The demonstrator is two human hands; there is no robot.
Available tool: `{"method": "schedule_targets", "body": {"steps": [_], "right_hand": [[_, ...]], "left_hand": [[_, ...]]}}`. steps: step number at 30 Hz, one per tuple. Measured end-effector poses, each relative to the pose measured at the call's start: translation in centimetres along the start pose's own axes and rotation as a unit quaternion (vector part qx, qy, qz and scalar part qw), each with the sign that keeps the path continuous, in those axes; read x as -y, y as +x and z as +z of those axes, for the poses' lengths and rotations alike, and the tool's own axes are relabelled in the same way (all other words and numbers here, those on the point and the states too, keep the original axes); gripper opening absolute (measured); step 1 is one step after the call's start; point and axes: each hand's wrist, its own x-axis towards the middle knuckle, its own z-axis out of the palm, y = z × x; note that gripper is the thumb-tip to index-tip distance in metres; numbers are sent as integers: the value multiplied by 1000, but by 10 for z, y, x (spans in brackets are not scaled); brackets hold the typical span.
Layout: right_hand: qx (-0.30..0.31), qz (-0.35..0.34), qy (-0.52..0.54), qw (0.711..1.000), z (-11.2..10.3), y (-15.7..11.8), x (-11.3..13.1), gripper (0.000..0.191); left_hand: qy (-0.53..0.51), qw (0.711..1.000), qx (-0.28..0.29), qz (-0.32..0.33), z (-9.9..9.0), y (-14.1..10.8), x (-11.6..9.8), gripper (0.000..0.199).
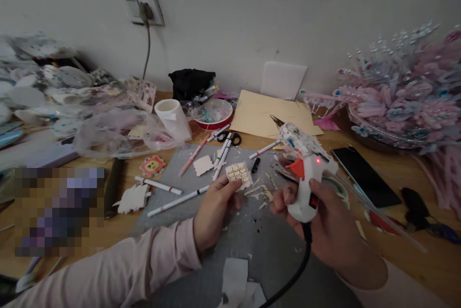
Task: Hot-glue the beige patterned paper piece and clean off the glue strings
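Observation:
Between the thumb and fingers of my left hand point(218, 209) is a small cream card point(238, 173) with scalloped edges and dark looped lines drawn on it. My right hand point(324, 226) grips a white hot glue gun point(305, 183) with an orange trigger and a lit red light. Its nozzle points up and to the left, apart from the card. A clear glue stick point(382, 217) sticks out of its back, and a black cord runs down from the handle. Under both hands lies a grey cutting mat point(180, 250) with scraps on it.
Markers point(196, 201), scissors point(230, 138), a blank scalloped card point(203, 166) and a lion-face cutout point(152, 166) lie around the mat. A phone point(365, 176) is at right, near a basket of pink pipe-cleaner pieces point(399, 101). Behind stand a white roll point(173, 118) and yellow card sheets point(273, 113).

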Motion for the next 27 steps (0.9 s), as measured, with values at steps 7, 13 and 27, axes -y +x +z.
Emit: {"method": "schedule_targets", "body": {"steps": [7, 13, 27], "right_hand": [[-36, 18, 43, 998, -44, -2, -14, 33], [-92, 32, -247, 964, -80, -14, -27, 40], [28, -110, -610, 784, -118, -51, -47, 20]], "left_hand": [[57, 995, 35, 69, -5, 7, 0, 22], [89, 993, 58, 41, -14, 15, -5, 25], [98, 989, 109, 20, -15, 18, -6, 25]]}}
